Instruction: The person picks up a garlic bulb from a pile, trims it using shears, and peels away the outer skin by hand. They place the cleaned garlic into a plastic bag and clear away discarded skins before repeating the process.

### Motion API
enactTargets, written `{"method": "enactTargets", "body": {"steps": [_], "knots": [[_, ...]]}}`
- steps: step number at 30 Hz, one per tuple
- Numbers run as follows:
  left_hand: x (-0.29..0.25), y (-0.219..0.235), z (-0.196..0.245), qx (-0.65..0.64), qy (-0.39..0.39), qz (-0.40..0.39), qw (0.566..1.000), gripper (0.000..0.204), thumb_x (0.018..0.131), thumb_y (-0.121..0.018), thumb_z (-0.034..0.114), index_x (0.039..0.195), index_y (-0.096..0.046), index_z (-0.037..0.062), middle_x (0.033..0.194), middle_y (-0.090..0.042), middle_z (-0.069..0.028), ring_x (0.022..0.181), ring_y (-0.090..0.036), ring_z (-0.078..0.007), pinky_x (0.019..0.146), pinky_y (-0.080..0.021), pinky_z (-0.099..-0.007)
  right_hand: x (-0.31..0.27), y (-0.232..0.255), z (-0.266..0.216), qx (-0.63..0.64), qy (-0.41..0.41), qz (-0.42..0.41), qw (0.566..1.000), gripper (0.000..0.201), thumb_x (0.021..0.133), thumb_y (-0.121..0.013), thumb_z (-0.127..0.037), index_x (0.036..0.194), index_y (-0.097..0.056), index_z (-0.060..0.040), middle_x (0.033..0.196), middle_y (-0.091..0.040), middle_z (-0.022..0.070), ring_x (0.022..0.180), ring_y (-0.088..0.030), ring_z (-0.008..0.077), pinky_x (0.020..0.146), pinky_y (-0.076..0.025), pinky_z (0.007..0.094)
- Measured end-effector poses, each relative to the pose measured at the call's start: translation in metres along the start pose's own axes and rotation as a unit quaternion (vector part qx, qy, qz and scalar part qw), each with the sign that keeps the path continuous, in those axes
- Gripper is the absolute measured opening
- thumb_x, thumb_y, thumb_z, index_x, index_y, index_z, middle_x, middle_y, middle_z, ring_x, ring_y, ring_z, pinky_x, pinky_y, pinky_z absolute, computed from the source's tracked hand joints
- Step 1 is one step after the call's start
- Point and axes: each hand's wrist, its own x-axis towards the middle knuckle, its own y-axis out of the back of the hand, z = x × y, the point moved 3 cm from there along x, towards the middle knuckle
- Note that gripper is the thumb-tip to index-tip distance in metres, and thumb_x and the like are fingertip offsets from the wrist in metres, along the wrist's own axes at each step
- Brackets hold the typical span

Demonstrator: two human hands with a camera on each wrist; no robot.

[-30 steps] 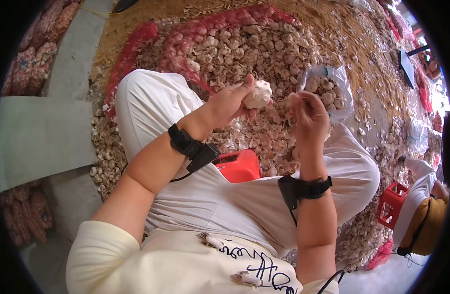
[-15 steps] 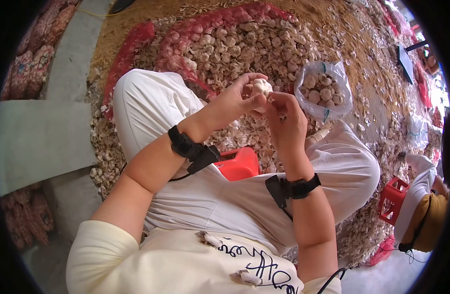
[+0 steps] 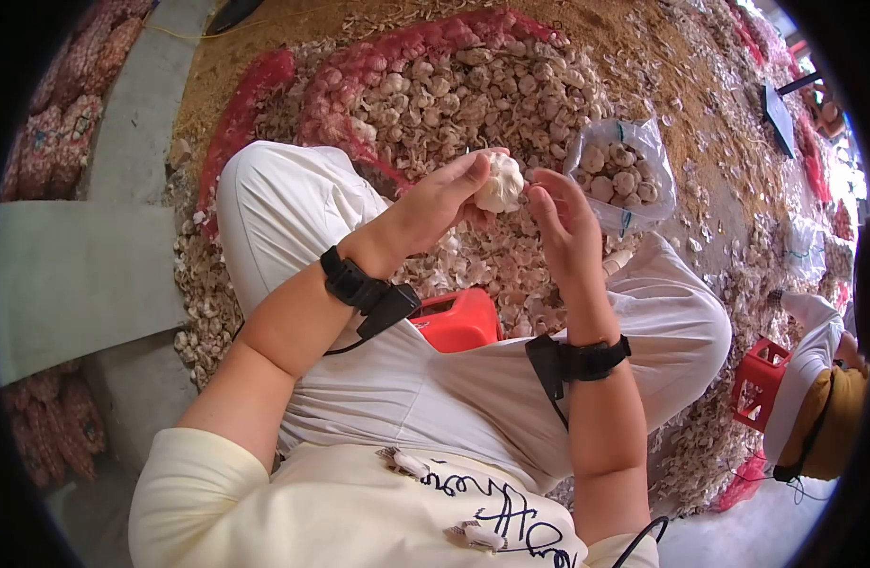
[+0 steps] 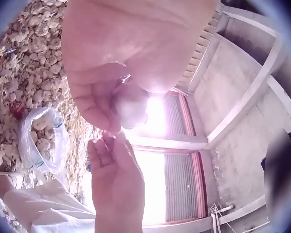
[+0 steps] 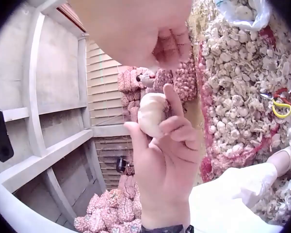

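Note:
A whitish garlic bulb (image 3: 500, 184) is gripped in my left hand (image 3: 446, 203), between the thumb and the fingers; the right wrist view shows the bulb (image 5: 152, 114) upright above the palm of my left hand (image 5: 167, 158). Close to the bulb's right side, my right hand (image 3: 572, 227) has its fingers loosely bent and apart from the thumb. The left wrist view has my right hand (image 4: 117, 189) just below the left fingers, palm in view. Whether a scrap of skin lies at its fingertips I cannot tell.
A clear plastic bag (image 3: 654, 204) of garlic bulbs stands right of my hands. Loose bulbs and a red net (image 3: 326, 99) lie ahead. A red plastic stool (image 3: 468, 320) is between my legs. Scissors with yellow and red handles (image 5: 281, 110) lie on the heap. Another person sits at right.
My right hand moved left to the bulb, touched it, then drew back slightly to the right. My left hand has turned the bulb and still holds it.

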Motion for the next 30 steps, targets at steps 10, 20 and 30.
{"method": "enactTargets", "body": {"steps": [10,20,30], "knots": [[-0.002,-0.002,0.004,0.243,-0.112,0.020,0.963,0.064,0.096,-0.042,0.051,0.137,-0.040,0.0024,0.108,-0.059,-0.0063,0.098,-0.058,-0.0159,0.079,-0.048,-0.0299,-0.004,-0.013,-0.020,0.363,-0.085,-0.159,0.914,0.050,0.095,-0.056,-0.017,0.139,-0.037,-0.0046,0.107,-0.060,0.0100,0.087,-0.061,0.0150,0.071,-0.053,0.0277],[-0.013,-0.023,0.025,0.394,-0.200,0.108,0.891,0.042,0.101,-0.042,0.032,0.129,-0.050,0.0022,0.109,-0.062,-0.0168,0.098,-0.063,-0.0236,0.082,-0.050,-0.0329,-0.008,-0.018,-0.023,0.430,-0.080,-0.136,0.889,0.050,0.095,-0.055,-0.016,0.139,-0.035,-0.0017,0.117,-0.056,0.0126,0.093,-0.061,0.0179,0.075,-0.054,0.0315],[-0.015,-0.023,0.025,0.451,-0.126,0.086,0.880,0.038,0.101,-0.043,0.032,0.128,-0.052,0.0072,0.102,-0.065,-0.0083,0.093,-0.062,-0.0135,0.082,-0.050,-0.0273,-0.009,-0.019,-0.018,0.429,-0.085,-0.144,0.888,0.050,0.095,-0.055,-0.015,0.139,-0.035,-0.0003,0.119,-0.055,0.0130,0.098,-0.060,0.0191,0.078,-0.053,0.0319]]}}
